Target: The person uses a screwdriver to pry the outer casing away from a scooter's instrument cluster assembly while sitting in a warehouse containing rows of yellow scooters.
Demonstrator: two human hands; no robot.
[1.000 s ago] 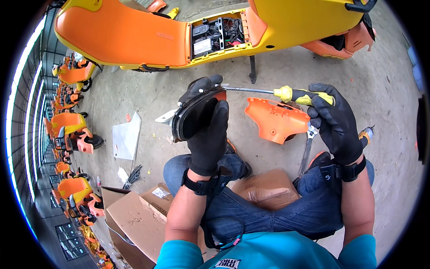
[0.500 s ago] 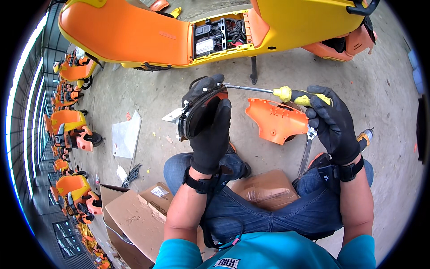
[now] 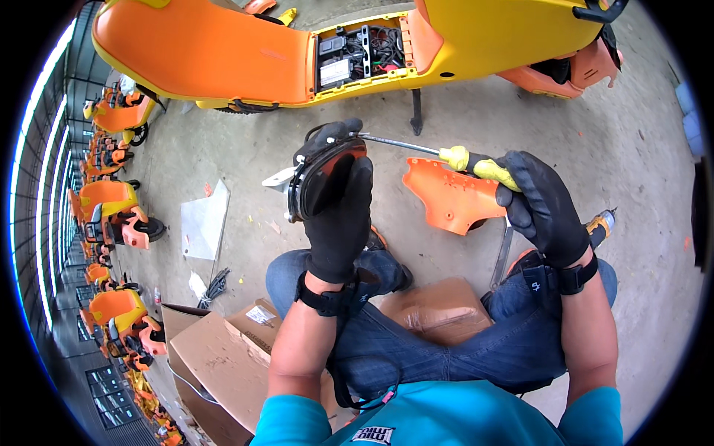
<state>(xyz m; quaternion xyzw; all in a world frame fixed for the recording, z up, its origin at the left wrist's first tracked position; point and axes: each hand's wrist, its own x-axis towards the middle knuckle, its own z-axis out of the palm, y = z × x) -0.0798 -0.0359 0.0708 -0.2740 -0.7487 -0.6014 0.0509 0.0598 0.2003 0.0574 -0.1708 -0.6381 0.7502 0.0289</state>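
My left hand (image 3: 338, 241), in a black glove, is closed around a rounded black scooter part, like a lamp housing (image 3: 309, 195), with a dark glossy face and a white piece sticking out at its left. A screwdriver (image 3: 455, 157) with a yellow-and-black handle is gripped in my right hand (image 3: 549, 208), also gloved in black. Its shaft reaches left, and the tip meets the upper edge of the black part by my left fingertips. Whether it sits in a screw is too small to tell. Below the handle, an orange plastic panel (image 3: 450, 199) lies on the floor.
Ahead stands a yellow-and-orange scooter (image 3: 506, 41) with an uncovered compartment of wiring (image 3: 383, 56). A power drill (image 3: 601, 224) lies right of my right hand. Cardboard boxes (image 3: 216, 349) and a wrapped brown parcel (image 3: 435, 308) are near my legs. Several scooters (image 3: 111, 201) line the left.
Both hands, with the black part and screwdriver, appear slightly farther left and the screwdriver tilts more steeply down to the right. The whole view has also shifted a little.
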